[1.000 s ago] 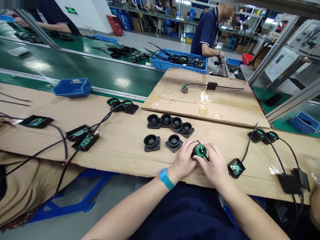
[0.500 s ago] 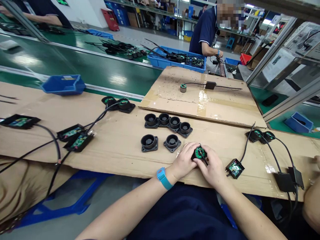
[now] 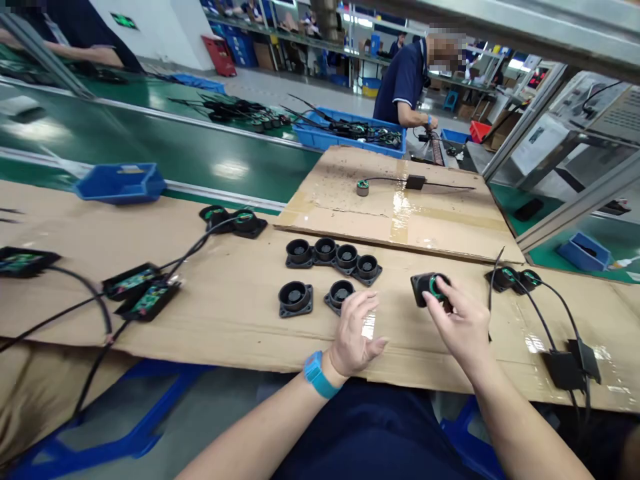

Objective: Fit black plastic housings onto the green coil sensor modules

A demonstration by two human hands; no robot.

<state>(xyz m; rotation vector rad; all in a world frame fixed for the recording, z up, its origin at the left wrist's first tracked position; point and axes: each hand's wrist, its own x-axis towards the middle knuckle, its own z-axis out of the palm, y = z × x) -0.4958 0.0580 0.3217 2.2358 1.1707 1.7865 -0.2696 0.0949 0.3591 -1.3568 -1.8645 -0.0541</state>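
Keep your right hand [image 3: 463, 323] pinching the black fan housing [image 3: 429, 289] by its edge, set it flat on the cardboard-covered bench [image 3: 240, 293], while your empty, spread left hand [image 3: 354, 330] hovers beside the 2 loose housings [image 3: 317, 297].

A small blue plastic bin [image 3: 120, 182] sat at the far left edge of the brown cardboard sheet [image 3: 210, 313], against the green conveyor belt [image 3: 165, 143]. A second, raised cardboard sheet [image 3: 400, 213] carried a small silver-and-green round part [image 3: 363, 188] with a black cable. At the belt's far edge stood a long blue crate of cabled parts [image 3: 350, 133], and beyond it a person in a dark blue shirt [image 3: 405, 83].
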